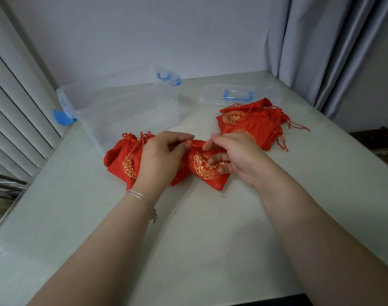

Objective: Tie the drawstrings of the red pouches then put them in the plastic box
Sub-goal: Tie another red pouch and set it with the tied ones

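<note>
A red pouch [205, 167] with a gold round emblem lies on the table between my hands. My left hand [161, 159] pinches its red drawstring [194, 146] near the pouch's mouth. My right hand [235, 156] pinches the same drawstring from the right, its lower fingers curled over the pouch. A small heap of red pouches [124, 159] with gathered tops lies under and left of my left hand. Another pile of flat red pouches [254, 122] with loose strings lies to the right rear. The clear plastic box [127, 107] with blue latches stands open behind the left heap.
The box's clear lid [239, 94] with a blue handle lies flat behind the right pile. The white table [188, 239] ends at a wall behind; curtains hang at the right, louvred panels at the left. A bracelet circles my left wrist.
</note>
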Action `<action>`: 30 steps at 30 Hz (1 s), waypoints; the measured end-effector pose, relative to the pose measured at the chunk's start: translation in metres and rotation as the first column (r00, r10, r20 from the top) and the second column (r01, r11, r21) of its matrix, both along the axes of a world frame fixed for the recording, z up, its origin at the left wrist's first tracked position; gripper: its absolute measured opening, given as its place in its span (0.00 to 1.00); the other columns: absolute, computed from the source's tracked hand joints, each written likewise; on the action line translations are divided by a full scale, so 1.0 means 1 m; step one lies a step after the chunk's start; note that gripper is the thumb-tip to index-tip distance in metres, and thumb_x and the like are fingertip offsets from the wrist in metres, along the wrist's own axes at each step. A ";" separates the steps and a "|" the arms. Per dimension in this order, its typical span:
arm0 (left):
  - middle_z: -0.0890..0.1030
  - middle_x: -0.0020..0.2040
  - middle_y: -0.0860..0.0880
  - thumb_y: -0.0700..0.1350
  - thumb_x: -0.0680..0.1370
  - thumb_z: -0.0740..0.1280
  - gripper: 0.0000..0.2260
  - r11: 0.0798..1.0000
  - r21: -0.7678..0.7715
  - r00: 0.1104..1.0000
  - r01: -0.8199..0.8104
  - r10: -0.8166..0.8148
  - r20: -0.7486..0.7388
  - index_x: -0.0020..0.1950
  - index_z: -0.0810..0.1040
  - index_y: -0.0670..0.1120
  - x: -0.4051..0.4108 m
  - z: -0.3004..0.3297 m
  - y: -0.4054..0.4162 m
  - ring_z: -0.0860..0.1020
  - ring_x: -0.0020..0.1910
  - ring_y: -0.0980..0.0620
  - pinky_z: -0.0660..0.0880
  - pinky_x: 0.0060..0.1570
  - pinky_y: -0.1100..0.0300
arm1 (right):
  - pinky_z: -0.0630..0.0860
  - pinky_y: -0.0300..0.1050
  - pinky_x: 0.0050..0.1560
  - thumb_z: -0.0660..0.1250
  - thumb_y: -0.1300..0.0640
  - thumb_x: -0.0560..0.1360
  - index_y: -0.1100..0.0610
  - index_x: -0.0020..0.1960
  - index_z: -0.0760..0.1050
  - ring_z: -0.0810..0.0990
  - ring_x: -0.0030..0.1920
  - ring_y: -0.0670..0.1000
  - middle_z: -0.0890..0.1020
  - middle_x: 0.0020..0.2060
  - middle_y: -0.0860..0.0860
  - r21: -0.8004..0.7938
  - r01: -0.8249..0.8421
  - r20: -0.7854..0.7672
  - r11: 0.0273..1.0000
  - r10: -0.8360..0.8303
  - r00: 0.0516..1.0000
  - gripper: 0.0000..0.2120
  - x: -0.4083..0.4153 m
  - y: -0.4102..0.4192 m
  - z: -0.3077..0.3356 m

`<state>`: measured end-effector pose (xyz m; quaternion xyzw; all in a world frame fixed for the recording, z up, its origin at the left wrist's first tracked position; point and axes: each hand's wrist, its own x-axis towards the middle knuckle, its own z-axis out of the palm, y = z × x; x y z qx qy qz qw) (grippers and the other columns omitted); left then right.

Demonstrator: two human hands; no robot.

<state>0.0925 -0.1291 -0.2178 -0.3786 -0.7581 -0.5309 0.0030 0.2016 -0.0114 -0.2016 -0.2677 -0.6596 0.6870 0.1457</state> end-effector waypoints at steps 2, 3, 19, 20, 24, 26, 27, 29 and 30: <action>0.83 0.43 0.52 0.36 0.74 0.70 0.08 0.998 0.021 0.990 0.059 -0.061 0.130 0.46 0.83 0.49 0.001 0.005 -0.003 0.79 0.39 0.64 0.76 0.43 0.70 | 0.68 0.36 0.23 0.62 0.52 0.77 0.54 0.35 0.80 0.75 0.30 0.49 0.78 0.35 0.53 0.230 0.021 0.107 0.973 -0.047 0.993 0.15 0.000 0.006 -0.002; 0.83 0.41 0.50 0.36 0.74 0.71 0.07 0.995 0.010 0.982 0.098 -0.099 0.163 0.46 0.83 0.48 0.002 0.007 -0.004 0.79 0.38 0.62 0.76 0.42 0.68 | 0.69 0.34 0.27 0.64 0.51 0.76 0.52 0.36 0.81 0.76 0.34 0.49 0.78 0.37 0.52 0.380 0.054 0.105 0.923 -0.101 0.989 0.12 0.000 0.009 -0.004; 0.80 0.39 0.46 0.33 0.71 0.71 0.09 0.909 0.153 0.845 0.388 -0.417 0.334 0.44 0.73 0.43 0.008 0.016 -0.010 0.79 0.38 0.53 0.76 0.40 0.65 | 0.63 0.45 0.37 0.66 0.61 0.76 0.52 0.46 0.75 0.68 0.35 0.52 0.74 0.34 0.58 0.439 -0.298 -0.042 0.847 0.351 0.935 0.05 0.003 0.021 -0.009; 0.80 0.39 0.45 0.32 0.72 0.70 0.10 0.908 0.149 0.845 0.391 -0.419 0.332 0.44 0.73 0.44 0.009 0.016 -0.009 0.79 0.38 0.53 0.76 0.40 0.65 | 0.63 0.43 0.35 0.65 0.63 0.76 0.53 0.46 0.75 0.68 0.33 0.52 0.74 0.33 0.57 0.431 -0.308 -0.039 0.848 0.359 0.933 0.06 0.004 0.020 -0.009; 0.80 0.40 0.45 0.34 0.70 0.73 0.11 0.931 0.075 0.883 0.356 -0.362 0.299 0.41 0.74 0.46 0.007 0.014 -0.008 0.79 0.41 0.51 0.76 0.46 0.56 | 0.65 0.34 0.27 0.64 0.68 0.75 0.56 0.46 0.74 0.69 0.26 0.43 0.72 0.27 0.50 0.413 -0.309 -0.015 0.856 0.346 0.938 0.08 0.004 0.020 -0.009; 0.81 0.39 0.48 0.35 0.70 0.74 0.11 0.958 -0.021 0.949 0.285 -0.279 0.147 0.40 0.74 0.47 0.004 0.014 -0.008 0.79 0.40 0.54 0.76 0.46 0.56 | 0.65 0.33 0.25 0.65 0.67 0.75 0.57 0.46 0.75 0.69 0.25 0.42 0.73 0.28 0.52 0.388 -0.298 -0.013 0.872 0.328 0.944 0.06 0.003 0.019 -0.009; 0.80 0.38 0.51 0.35 0.70 0.74 0.11 0.968 -0.052 0.969 0.245 -0.243 0.048 0.40 0.75 0.47 0.003 0.014 -0.008 0.78 0.38 0.57 0.76 0.44 0.60 | 0.65 0.33 0.25 0.65 0.66 0.75 0.57 0.46 0.75 0.69 0.24 0.41 0.73 0.28 0.52 0.370 -0.287 -0.021 0.883 0.317 0.948 0.06 0.003 0.018 -0.009; 0.79 0.38 0.55 0.35 0.71 0.73 0.09 0.979 -0.068 0.967 0.192 -0.201 -0.155 0.42 0.77 0.47 0.004 0.014 -0.009 0.78 0.38 0.59 0.74 0.42 0.68 | 0.66 0.32 0.25 0.65 0.67 0.75 0.57 0.47 0.76 0.70 0.24 0.41 0.74 0.25 0.48 0.341 -0.254 -0.053 0.905 0.288 0.956 0.06 0.002 0.017 -0.009; 0.80 0.39 0.55 0.34 0.71 0.72 0.09 0.983 -0.065 0.950 0.173 -0.184 -0.254 0.44 0.78 0.47 0.005 0.013 -0.009 0.78 0.41 0.59 0.73 0.43 0.70 | 0.67 0.33 0.25 0.65 0.67 0.75 0.57 0.47 0.77 0.70 0.24 0.41 0.74 0.24 0.45 0.337 -0.237 -0.066 0.911 0.274 0.959 0.07 0.002 0.017 -0.009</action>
